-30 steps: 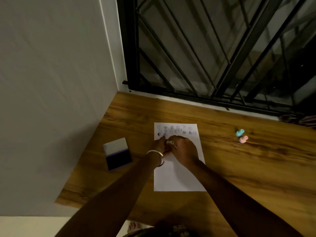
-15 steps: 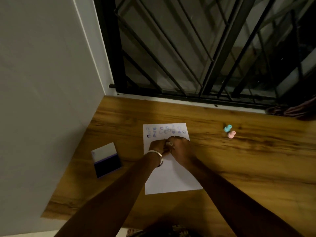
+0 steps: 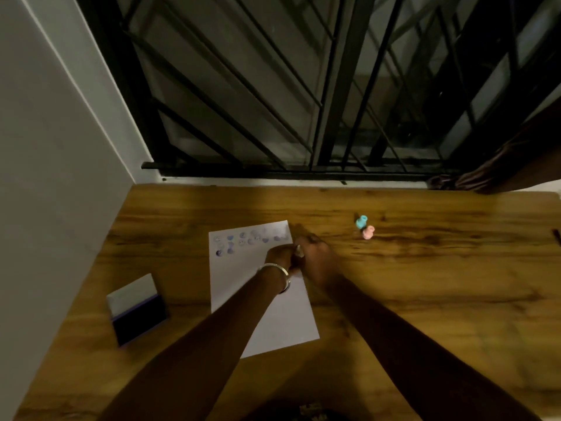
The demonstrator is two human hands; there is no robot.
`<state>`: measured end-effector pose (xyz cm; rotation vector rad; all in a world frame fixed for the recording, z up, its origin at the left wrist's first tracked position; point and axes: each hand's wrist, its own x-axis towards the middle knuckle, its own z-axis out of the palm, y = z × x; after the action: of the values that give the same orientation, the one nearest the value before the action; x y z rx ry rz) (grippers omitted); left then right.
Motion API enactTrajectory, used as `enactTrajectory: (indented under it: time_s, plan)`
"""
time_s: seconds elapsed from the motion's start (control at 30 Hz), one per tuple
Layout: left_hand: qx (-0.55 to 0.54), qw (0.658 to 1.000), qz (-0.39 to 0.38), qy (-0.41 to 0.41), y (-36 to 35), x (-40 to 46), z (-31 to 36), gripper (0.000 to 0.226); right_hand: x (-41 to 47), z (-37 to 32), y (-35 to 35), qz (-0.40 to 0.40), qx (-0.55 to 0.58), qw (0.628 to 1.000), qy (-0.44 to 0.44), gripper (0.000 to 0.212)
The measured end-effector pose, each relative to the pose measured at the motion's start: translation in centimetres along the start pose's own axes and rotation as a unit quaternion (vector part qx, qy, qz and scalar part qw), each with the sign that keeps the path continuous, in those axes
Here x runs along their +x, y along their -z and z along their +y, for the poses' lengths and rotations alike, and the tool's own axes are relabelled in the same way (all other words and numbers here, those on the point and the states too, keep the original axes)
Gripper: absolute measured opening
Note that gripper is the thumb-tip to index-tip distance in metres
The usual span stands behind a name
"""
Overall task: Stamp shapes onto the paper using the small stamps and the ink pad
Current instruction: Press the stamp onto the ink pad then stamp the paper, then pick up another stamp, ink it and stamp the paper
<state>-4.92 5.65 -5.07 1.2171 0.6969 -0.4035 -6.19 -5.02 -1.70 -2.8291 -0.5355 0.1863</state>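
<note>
1. Right hand (image 3: pixel 315 260) and left hand (image 3: pixel 279 256) pressed together over the paper (image 3: pixel 273 311), both pinching a small pale stamp (image 3: pixel 298 251).
2. Done: roughly three rows of purple prints (image 3: pixel 243 240) along the far edge.
3. Left: most of the sheet blank; ink pad (image 3: pixel 136 309) open on the left; teal stamp (image 3: pixel 361 222) and pink stamp (image 3: pixel 368 232) parked on the right.

both hands (image 3: pixel 299 258) shifted right toward paper's (image 3: pixel 273 314) right edge, stamp rows uncovered

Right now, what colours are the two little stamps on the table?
Blue stamp and pink stamp, in the head view.
</note>
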Motion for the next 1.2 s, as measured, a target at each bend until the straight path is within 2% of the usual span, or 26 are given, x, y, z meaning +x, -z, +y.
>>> enactTrajectory:
  time_s: [0.07,0.2,0.4,0.53,0.67,0.8,0.93,1.0,1.2]
  plan:
    - [-0.001,1.000,-0.009,0.002,-1.8,-0.5,0.5,0.011,0.1,1.8,1.0,-0.004,0.011,1.000,-0.011,0.028]
    - [0.131,0.990,-0.028,-0.041,-4.9,0.8,0.4,0.017,0.1,5.6,2.3,-0.013,0.014,0.998,-0.061,0.026]
    - [0.335,0.932,0.005,-0.136,-8.3,2.2,0.0,0.025,-1.0,11.0,2.1,0.010,-0.010,0.992,-0.122,0.023]
    - [0.391,0.902,0.014,-0.181,-10.1,2.5,-0.2,0.025,-1.4,13.2,1.9,0.007,-0.011,0.990,-0.139,0.035]
    - [0.450,0.872,0.009,-0.192,-11.2,3.0,-0.6,0.027,-1.3,14.2,1.7,-0.004,-0.001,0.991,-0.134,0.047]
    - [0.429,0.882,0.026,-0.195,-11.3,3.6,-0.8,0.023,-1.0,14.9,1.9,0.076,0.008,0.990,-0.121,0.048]
    - [0.349,0.918,0.052,-0.182,-10.7,3.6,-0.9,0.028,0.2,15.7,2.7,0.146,0.003,0.977,-0.155,0.048]
    - [0.311,0.932,0.058,-0.176,-10.4,3.5,-0.9,0.030,0.8,16.0,3.0,0.158,-0.012,0.973,-0.170,0.044]
    - [0.273,0.941,0.052,-0.194,-9.2,2.7,-0.6,0.026,1.3,15.7,2.7,0.154,0.002,0.969,-0.194,0.033]
